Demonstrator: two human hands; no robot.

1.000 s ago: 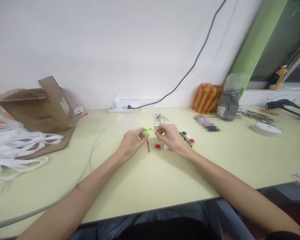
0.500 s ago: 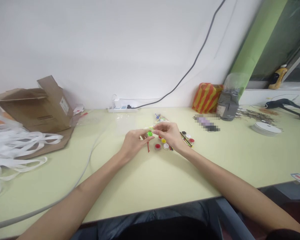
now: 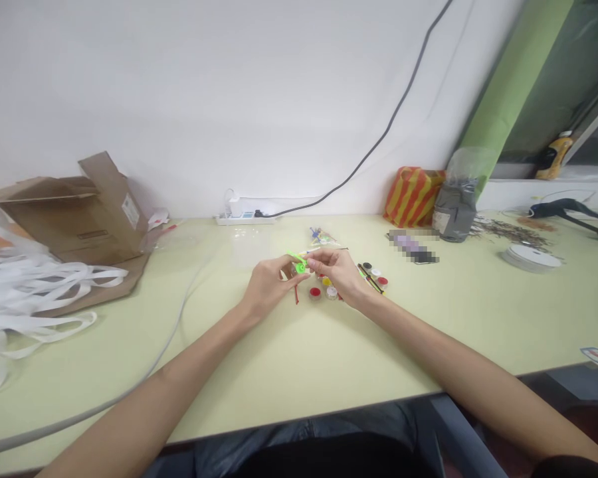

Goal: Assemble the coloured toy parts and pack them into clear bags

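In the middle of the table, my left hand (image 3: 265, 285) is closed around a small bright green plastic piece (image 3: 301, 268) with a round part and a thin strip. My right hand (image 3: 343, 273) pinches the same piece from the other side, thumb and forefinger together. Just below the left fingertips lies a thin red stick (image 3: 296, 295). Close under my hands stand small clear round pots with coloured tops, among them a red one (image 3: 315, 293) and a white one (image 3: 331, 293). Dark and yellow sticks (image 3: 371, 279) lie right of my right hand, which hides some pots.
A small clear bag of coloured parts (image 3: 321, 236) lies beyond my hands. On the left are a cardboard box (image 3: 99, 222), white ribbon (image 3: 54, 279) and a grey cable (image 3: 172, 338). A power strip (image 3: 246, 219), striped bag (image 3: 412, 196) and white spool (image 3: 531, 257) lie farther out.
The green piece has turned between my fingers, and more of its round part and strip shows. My right hand has shifted slightly down; my left hand stays nearly in place.
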